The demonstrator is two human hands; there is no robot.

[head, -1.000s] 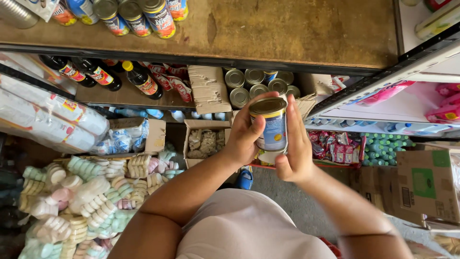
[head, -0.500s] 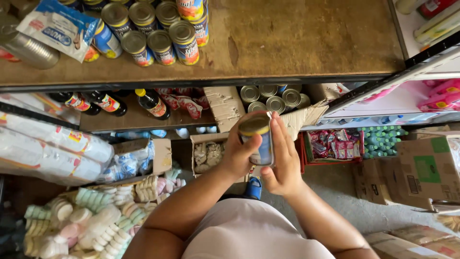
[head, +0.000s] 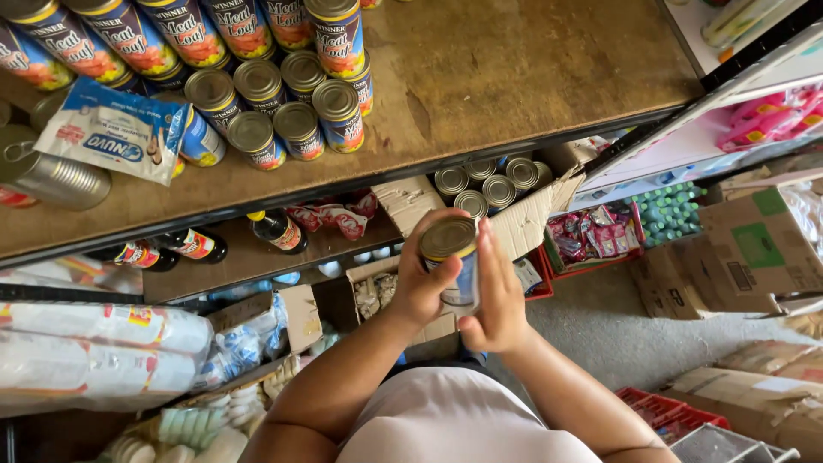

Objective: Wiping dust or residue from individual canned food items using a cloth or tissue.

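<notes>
I hold a tin can [head: 451, 255] with a blue label and a gold lid upright in front of my chest. My left hand [head: 422, 279] wraps its left side, and my right hand [head: 495, 296] cups its right side, both gripping it. Above, on a wooden shelf [head: 514, 77], stands a group of similar tins [head: 283, 94] with blue and red labels, some stacked in two layers. A blue and white packet [head: 116, 137] lies next to them on the left.
An open cardboard box with several tins [head: 489, 189] sits on the lower shelf just beyond my hands. Dark sauce bottles [head: 279, 230] lie left of it. Stacked white cups in plastic [head: 94, 343] are at lower left, cardboard boxes [head: 737, 249] on the floor at right.
The view has tilted up, so the top shelf and its tins now fill more of the frame. Both hands still grip the can, carried slightly higher toward the shelf.
</notes>
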